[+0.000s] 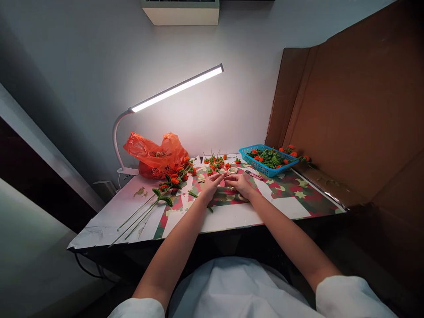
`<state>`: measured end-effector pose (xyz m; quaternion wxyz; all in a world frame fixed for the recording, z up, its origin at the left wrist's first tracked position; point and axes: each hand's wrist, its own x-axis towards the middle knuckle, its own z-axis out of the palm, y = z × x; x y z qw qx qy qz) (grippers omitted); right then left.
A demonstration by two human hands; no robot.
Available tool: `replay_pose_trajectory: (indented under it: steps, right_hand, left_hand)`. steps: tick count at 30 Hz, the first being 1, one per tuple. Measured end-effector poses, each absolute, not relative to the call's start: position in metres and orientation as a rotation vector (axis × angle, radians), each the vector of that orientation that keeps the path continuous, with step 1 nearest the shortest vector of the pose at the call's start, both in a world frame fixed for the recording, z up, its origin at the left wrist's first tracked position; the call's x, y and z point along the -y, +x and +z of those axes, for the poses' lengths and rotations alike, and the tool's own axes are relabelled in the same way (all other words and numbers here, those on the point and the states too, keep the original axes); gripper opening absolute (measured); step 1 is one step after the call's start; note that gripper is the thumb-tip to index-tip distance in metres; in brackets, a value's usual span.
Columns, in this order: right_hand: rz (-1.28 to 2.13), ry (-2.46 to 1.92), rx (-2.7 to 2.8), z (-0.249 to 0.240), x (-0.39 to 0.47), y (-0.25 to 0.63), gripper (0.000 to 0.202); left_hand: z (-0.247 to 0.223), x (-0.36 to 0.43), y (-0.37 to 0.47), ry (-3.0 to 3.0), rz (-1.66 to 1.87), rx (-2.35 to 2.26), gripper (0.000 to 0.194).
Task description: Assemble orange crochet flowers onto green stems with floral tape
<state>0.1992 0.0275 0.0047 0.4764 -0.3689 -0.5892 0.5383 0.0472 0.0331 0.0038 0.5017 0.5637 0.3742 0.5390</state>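
My left hand (pixel 213 183) and my right hand (pixel 240 183) meet over the middle of the table, fingertips almost touching. Both are closed in a pinch around something thin, too small to make out. Just beyond the fingers lies a pale roll of tape (pixel 232 170). Several short-stemmed orange flowers (pixel 217 162) are spread behind the hands. To the right of the tape rests a pink cutter (pixel 254 175). Left of my left hand, long-stemmed orange flowers (pixel 175 180) lie slantwise, with cut green stem pieces (pixel 192 193) between them and my wrist.
A blue basket (pixel 270 171) at the back right holds greenery and orange flowers. An orange plastic bag (pixel 155 154) stands at the back left beside a lit desk lamp (pixel 177 88). A large cardboard sheet (pixel 347 110) walls off the right side.
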Motion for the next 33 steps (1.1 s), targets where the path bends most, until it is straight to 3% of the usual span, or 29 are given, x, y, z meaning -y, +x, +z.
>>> replay_pose_trajectory:
  steps: [5, 14, 20, 27, 33]
  right_hand:
    - [1.307, -0.872, 1.508, 0.001, -0.027, 0.199, 0.027]
    - [1.017, -0.954, 1.699, -0.008, -0.026, 0.191, 0.021]
    - [1.179, -0.898, 1.518, -0.001, -0.028, 0.195, 0.024]
    - [1.364, -0.817, 1.506, 0.004, -0.030, 0.201, 0.031]
    - [0.861, -0.998, 1.725, 0.005, -0.023, 0.197, 0.025]
  left_hand:
    - [0.002, -0.035, 0.047, 1.416, 1.409, -1.041, 0.033]
    - [0.006, -0.030, 0.052, 1.275, 1.514, -1.127, 0.048]
    - [0.006, -0.031, 0.050, 1.325, 1.379, -0.971, 0.034]
    - [-0.002, -0.038, 0.046, 1.410, 1.336, -0.906, 0.030]
    - [-0.003, -0.038, 0.048, 1.528, 1.420, -1.016, 0.022]
